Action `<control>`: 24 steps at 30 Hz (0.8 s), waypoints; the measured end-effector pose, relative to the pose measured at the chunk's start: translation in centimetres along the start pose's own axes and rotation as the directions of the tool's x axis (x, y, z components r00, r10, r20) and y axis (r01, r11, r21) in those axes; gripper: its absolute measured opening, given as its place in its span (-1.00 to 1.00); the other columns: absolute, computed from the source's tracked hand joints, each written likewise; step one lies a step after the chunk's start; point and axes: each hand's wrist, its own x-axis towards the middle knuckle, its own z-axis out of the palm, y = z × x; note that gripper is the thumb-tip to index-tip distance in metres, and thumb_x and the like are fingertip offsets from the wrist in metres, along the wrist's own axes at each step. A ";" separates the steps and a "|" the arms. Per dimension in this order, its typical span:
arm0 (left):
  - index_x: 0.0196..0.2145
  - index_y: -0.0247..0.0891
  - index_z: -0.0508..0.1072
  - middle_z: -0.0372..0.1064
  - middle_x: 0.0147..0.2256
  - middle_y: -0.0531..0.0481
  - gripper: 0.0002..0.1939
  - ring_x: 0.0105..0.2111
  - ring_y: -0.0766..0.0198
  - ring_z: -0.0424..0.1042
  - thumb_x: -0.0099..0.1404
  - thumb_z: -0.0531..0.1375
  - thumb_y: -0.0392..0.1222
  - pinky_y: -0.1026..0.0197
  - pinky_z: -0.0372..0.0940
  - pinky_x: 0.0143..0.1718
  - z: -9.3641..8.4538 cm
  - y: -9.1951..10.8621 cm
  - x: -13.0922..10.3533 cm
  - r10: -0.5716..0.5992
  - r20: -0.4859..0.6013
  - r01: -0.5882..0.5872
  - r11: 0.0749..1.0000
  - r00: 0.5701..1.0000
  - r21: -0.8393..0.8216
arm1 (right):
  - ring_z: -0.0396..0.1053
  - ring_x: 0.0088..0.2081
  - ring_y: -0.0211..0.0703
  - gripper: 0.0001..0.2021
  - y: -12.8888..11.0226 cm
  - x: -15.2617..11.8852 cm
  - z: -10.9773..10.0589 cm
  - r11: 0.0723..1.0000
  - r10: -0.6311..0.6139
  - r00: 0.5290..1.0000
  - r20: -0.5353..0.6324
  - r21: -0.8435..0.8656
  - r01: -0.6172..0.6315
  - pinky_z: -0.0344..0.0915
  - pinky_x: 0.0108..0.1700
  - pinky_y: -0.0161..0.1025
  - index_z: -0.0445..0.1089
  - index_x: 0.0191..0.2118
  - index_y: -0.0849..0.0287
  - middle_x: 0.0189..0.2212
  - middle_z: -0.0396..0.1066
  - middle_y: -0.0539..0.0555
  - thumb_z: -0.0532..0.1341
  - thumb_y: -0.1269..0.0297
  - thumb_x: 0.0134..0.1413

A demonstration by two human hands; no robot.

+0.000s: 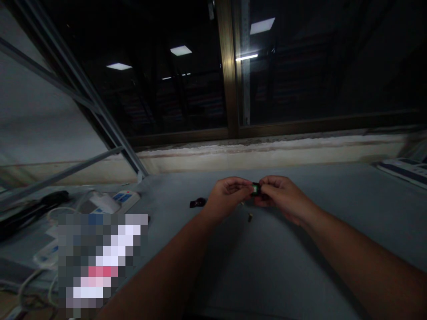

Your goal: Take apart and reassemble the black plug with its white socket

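Between my two hands, just above the grey tabletop [267, 262], is a small black object with a green and white face [255, 189]; its kind is too small and dark to make out. My left hand [230, 193] pinches its left side with thumb and fingers. On the other side, my right hand [278, 191] grips it with closed fingertips. A small dark, glossy piece [198, 202] lies on the table left of my left hand. Below the hands lies a tiny brass-coloured piece [250, 218], and another tiny light bit sits near my left fingertips.
At the left are a white power strip [128, 200] with a plug, loose white cables [30, 286] and a black cable bundle [43, 209]. A pixelated patch covers the lower left. Another power strip [405, 171] lies far right. A metal frame [103, 120] and dark window stand behind.
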 end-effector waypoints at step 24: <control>-0.29 -0.29 0.61 0.58 -0.29 -0.03 -0.78 -0.28 0.29 0.56 0.15 0.46 -0.15 0.16 0.46 -0.12 -0.3 0.2 0.0 -0.023 0.008 0.024 0.999 1.000 -0.048 | 0.49 -0.49 -0.26 -0.81 0.0 0.1 -0.1 0.999 -0.041 0.999 0.018 -0.032 0.041 0.52 -0.36 -0.32 0.40 -0.45 0.18 -0.50 0.45 -0.02 0.40 0.25 -0.16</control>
